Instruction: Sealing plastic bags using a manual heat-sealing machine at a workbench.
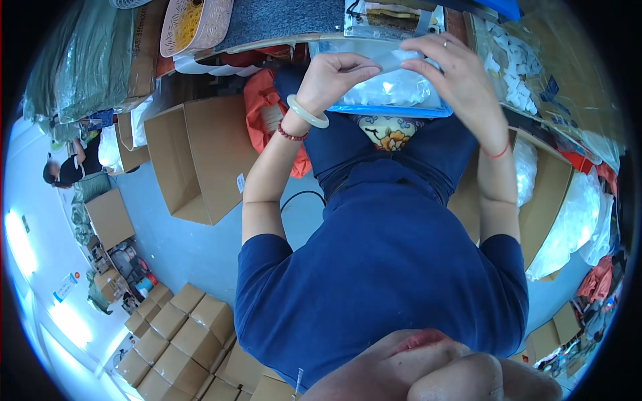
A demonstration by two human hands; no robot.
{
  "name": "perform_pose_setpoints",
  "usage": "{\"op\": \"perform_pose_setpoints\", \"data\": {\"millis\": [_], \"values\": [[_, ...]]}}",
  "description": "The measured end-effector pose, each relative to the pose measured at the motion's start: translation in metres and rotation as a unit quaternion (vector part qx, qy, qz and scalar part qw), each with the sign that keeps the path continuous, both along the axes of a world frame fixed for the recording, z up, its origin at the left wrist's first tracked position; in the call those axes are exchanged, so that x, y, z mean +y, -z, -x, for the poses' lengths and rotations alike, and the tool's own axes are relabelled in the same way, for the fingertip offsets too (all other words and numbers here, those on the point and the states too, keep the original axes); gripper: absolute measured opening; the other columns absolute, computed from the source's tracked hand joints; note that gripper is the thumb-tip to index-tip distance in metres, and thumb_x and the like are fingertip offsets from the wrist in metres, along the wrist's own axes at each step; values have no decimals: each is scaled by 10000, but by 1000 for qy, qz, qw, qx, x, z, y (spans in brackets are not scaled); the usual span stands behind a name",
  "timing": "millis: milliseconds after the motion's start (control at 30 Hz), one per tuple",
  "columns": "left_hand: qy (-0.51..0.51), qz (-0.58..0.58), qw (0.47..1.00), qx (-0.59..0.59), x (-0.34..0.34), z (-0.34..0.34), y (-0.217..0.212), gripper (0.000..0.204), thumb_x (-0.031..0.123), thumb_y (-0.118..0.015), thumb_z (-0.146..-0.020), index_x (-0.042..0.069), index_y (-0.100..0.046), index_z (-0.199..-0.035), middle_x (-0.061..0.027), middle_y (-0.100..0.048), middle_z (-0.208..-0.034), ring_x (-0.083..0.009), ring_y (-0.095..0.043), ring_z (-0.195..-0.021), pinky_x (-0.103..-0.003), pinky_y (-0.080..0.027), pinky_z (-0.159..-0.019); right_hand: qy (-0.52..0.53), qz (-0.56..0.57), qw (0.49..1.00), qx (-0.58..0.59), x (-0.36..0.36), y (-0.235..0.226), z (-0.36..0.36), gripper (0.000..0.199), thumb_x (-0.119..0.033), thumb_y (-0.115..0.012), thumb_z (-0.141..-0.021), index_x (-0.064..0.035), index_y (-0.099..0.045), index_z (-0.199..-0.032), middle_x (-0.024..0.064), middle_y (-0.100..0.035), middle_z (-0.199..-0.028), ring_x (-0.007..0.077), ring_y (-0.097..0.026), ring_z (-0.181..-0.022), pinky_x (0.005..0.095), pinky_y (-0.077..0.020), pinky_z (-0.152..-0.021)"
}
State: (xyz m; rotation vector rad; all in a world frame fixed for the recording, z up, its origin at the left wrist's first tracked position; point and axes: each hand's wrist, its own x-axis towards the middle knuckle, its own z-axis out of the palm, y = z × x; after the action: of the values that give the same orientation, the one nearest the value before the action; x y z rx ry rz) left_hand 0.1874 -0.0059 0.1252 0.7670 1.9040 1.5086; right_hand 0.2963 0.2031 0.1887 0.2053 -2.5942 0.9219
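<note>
Left hand (336, 79) pinches near curved right hand (463, 79).

Plastic bags (400, 92) lie in the tray (391, 111) before the person (381, 260).

Clear film (390, 62): one end lay hidden inside left hand (336, 77); hold by right hand (460, 70) was unclear. Beyond grip, leftward, basket (217, 25) ran off upper edge.
</note>
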Motion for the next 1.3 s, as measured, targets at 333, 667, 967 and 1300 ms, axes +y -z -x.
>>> {"op": "perform_pose_setpoints", "data": {"millis": [333, 667, 967, 1300], "values": [[25, -76, 904, -420, 36, 24, 45, 273, 108, -617, -942, -60, -633, -1157, -138, -692, -1077, -247, -708, -924, -324, -606, -763, 163, 157, 971, -79, 39, 48, 6, 284, -219, -669, -914, -81, -653, -1162, 76, -696, -1026, 136, -645, -878, 267, -496, -775], [-1, -105, 910, -400, 63, 44, 57, 252, 136, -640, -931, -53, -645, -1099, -170, -694, -1064, -302, -691, -989, -373, -577, -857, 170, 201, 949, -174, 31, 68, -36, 222, -200, -655, -923, -54, -680, -1089, 43, -673, -960, 126, -577, -817, 248, -466, -781], [-200, -57, 961, -185, -39, 40, 106, 297, 175, -608, -965, -66, -632, -1137, -182, -683, -1071, -244, -686, -963, -313, -558, -843, 200, 247, 900, -299, 53, 167, -104, 225, -228, -657, -931, -62, -689, -1080, 55, -688, -979, 101, -611, -848, 252, -475, -782], [-336, 115, 921, -161, -60, 113, 273, 538, 311, -753, -856, -67, -595, -1205, -113, -656, -1132, -184, -620, -979, -341, -487, -852, 295, -67, 951, 61, 161, 336, -11, 555, -338, -625, -935, -83, -454, -1397, 125, -506, -1404, 301, -482, -1281, 414, -402, -1055]]}}
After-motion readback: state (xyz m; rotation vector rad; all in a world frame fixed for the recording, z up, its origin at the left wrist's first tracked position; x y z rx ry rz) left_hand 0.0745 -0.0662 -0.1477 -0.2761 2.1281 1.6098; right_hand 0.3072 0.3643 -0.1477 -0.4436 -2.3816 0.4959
